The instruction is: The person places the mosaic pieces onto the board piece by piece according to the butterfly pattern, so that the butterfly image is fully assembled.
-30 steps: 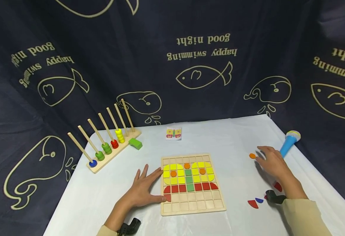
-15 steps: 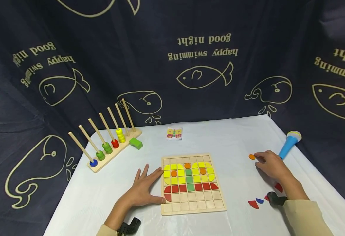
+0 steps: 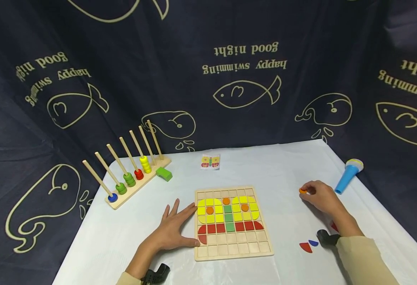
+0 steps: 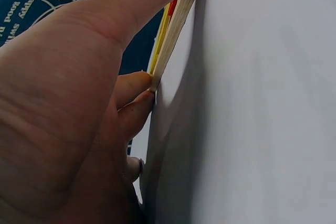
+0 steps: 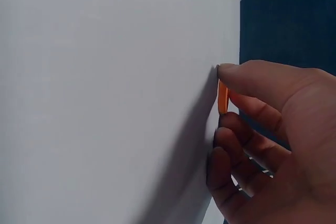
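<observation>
My right hand (image 3: 321, 196) pinches an orange disc (image 5: 223, 98) between thumb and fingers, low at the right side of the white tabletop. Spread out at the left edge of a wooden grid board (image 3: 233, 249), my left hand (image 3: 171, 232) touches it with its thumb and a straight finger. On the board lie yellow pieces (image 3: 210, 217), orange discs, a green column (image 3: 228, 217) and a red row (image 3: 240, 225). A red quarter piece (image 3: 202, 239) sits below the row's left end, next to the left thumb. In the left wrist view the board's edge (image 4: 178, 24) meets the fingers.
Near my right wrist lie a red piece (image 3: 306, 247) and a blue piece (image 3: 313, 243); another red one is partly hidden. A blue toy microphone (image 3: 346, 180) lies far right. A peg stand (image 3: 137, 183), a green block (image 3: 163, 173) and a butterfly picture card (image 3: 210, 162) stand behind.
My right hand has moved slightly left and down to the orange disc, and its fingers have come together on it. My left hand stays at the board.
</observation>
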Demonstrator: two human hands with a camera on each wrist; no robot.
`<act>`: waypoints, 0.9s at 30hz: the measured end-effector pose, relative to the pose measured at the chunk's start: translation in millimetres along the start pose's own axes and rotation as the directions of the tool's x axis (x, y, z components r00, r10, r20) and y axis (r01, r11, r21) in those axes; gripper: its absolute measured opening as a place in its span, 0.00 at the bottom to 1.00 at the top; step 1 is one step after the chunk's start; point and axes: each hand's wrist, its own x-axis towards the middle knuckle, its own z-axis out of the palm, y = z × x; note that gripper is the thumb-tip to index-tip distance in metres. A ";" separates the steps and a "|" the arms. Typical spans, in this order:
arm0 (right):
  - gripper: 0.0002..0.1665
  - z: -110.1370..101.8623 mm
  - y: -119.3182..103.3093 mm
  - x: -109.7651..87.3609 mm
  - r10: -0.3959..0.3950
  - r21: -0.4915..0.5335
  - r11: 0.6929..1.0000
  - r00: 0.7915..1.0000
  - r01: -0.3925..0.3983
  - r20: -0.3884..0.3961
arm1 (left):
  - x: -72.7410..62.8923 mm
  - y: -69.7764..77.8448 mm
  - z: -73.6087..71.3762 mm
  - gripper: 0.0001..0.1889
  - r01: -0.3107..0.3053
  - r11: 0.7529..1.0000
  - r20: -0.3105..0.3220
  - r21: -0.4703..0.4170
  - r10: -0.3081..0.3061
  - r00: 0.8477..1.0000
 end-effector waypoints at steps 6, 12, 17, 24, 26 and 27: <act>0.21 4.4 -4.2 7.4 0.027 0.014 1.000 0.999 -0.028 0.027 | -2.9 -2.8 1.8 0.57 0.016 1.000 -0.006 0.002 -0.016 1.000; 0.18 1.7 -6.0 5.7 0.047 -0.003 0.999 0.998 -0.047 0.037 | 1.9 -2.1 3.1 0.56 -0.007 1.000 -0.010 -0.012 0.007 1.000; 0.26 3.8 -11.2 6.5 0.032 -0.027 0.999 0.997 -0.031 0.068 | 2.1 -1.8 2.2 0.57 0.003 1.000 0.006 -0.016 -0.003 1.000; 0.15 6.3 -21.5 6.0 0.001 -0.031 1.000 0.995 0.002 0.097 | 2.5 0.3 -0.7 0.57 0.003 1.000 0.017 -0.018 -0.002 1.000; 0.15 6.9 -24.3 4.8 -0.011 -0.029 0.999 0.994 0.015 0.105 | 2.6 0.7 -0.9 0.57 0.003 1.000 0.014 -0.019 -0.002 1.000; 0.15 7.0 -25.7 3.9 -0.017 -0.027 0.999 0.994 0.020 0.107 | 2.6 1.0 -1.1 0.57 0.002 1.000 0.013 -0.020 -0.002 1.000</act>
